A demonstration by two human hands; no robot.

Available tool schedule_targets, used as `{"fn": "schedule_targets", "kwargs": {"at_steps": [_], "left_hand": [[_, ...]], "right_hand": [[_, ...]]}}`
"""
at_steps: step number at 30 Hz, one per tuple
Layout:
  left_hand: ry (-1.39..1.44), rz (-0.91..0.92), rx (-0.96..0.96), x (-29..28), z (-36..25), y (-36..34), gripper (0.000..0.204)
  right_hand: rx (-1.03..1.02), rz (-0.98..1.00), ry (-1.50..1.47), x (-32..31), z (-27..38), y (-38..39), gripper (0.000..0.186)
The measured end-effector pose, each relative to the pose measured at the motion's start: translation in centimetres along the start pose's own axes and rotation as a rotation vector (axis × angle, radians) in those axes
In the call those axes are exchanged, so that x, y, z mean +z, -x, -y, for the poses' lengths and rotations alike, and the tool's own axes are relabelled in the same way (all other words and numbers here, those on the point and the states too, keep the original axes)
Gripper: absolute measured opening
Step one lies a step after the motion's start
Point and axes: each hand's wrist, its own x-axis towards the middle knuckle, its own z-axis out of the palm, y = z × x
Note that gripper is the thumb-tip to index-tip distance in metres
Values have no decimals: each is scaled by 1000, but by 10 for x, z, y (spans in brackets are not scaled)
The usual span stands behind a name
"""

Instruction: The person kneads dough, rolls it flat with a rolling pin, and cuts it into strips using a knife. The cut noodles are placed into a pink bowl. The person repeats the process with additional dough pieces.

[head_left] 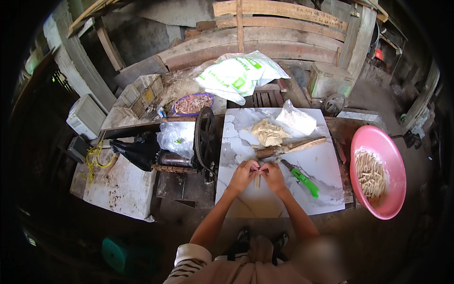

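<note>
On the marble-patterned board, my left hand and my right hand meet with fingertips pinched together. Between them they grip a short pale dough strip, whose lower end hangs toward me; the fingers hide its upper end. Just beyond lies a wooden rolling pin, with a flat piece of wood alongside it. A lump of beige dough sits farther back, next to a white plastic bag of what looks like flour. Right of my right hand rests a knife with a green handle.
A pink basin full of floured dough strips stands at the right. On the left is a roller machine with a dark wheel, partly under clear plastic. Behind are a purple-rimmed tray of reddish-brown sticks and a white-green sack.
</note>
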Motion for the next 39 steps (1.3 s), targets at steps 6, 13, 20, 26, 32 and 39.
{"fn": "schedule_targets", "kwargs": {"at_steps": [6,13,20,26,32,39], "left_hand": [[282,-71,-79,-12,-19,19,19],[284,-138,-33,-25,-87,9,18],[403,17,220,27,-189,-57,14],[489,234,468,131,-269,-104,15],[344,473,579,234,-307,-135,12],[20,712,593,330,-303,-159,8]], "right_hand": [[46,-35,-151,-35,38,18,14],[150,-146,-265,-113,84,40,11],[33,-492,-306,-233,85,67,9],[145,-770,-70,-344,59,106,11],[240,-815,239,-428,19,138,15],[302,-600,398,-460,-82,156,13]]}}
